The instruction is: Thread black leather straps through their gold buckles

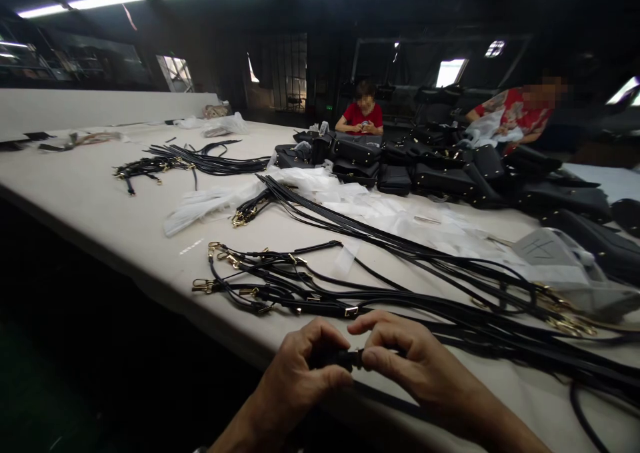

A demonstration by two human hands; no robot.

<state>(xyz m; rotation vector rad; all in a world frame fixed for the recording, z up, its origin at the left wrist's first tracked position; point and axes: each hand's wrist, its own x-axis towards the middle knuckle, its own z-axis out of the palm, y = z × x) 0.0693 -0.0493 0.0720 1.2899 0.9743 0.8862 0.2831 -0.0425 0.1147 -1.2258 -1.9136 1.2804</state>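
Observation:
My left hand and my right hand meet at the near edge of the pale table. Both pinch one black strap between thumb and fingers, and a small buckle shows between them. Just beyond my hands lies a tangle of black straps with gold clasps. More long black straps run off to the right.
White wrapping sheets lie mid-table. Black handbags are piled at the far right. Another strap bundle lies at the far left. Two people in red sit behind the table. The floor to the left is dark.

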